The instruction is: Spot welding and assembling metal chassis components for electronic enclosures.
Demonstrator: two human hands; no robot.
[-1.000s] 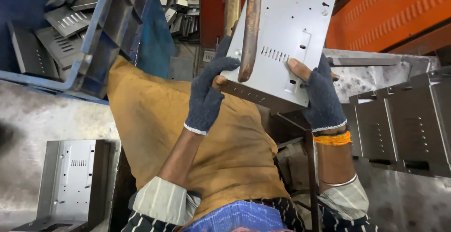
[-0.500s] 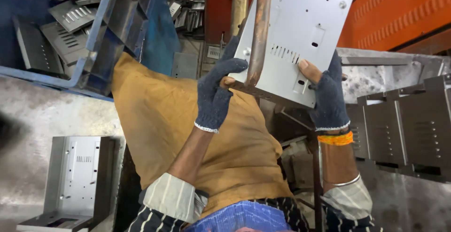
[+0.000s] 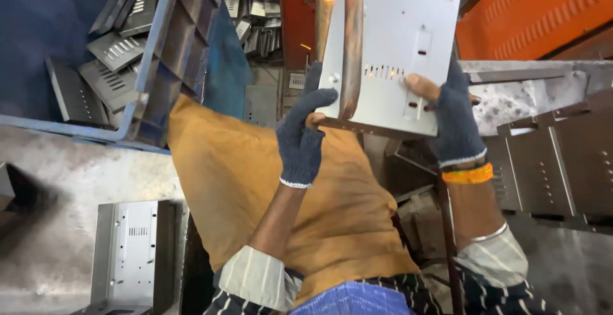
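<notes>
Head view. Both hands are wearing dark knitted gloves and are gripping one grey sheet-metal panel (image 3: 399, 40) at its lower edge. The panel is being held raised, near the top centre of the frame, above the person's ochre apron (image 3: 255, 187). It is carrying a short row of slots and several small punched holes.

The left hand (image 3: 303, 139) is clasping the lower left corner of the panel, with the gloved fingers (image 3: 319, 98) curling up over the face. The right hand (image 3: 450, 120) is clasping the lower right corner, with the bare thumb tip pressing on the face beside the slots. An orange band (image 3: 468, 174) is sitting on the right wrist.

A copper-coloured bar (image 3: 351, 40) is running vertically across the front of the panel, just right of the left hand. Whether the bar is touching the sheet cannot be determined. Small sparks are showing near the row of slots and near the top of the bar.

A blue metal crate (image 3: 150, 66) is standing at upper left, holding many similar grey slotted parts. Another grey panel (image 3: 131, 251) is lying on the concrete floor (image 3: 57, 181) at lower left. Dark formed sheet parts (image 3: 562, 155) are stacked at the right edge. An orange machine housing (image 3: 536, 8) is filling the upper right corner.
</notes>
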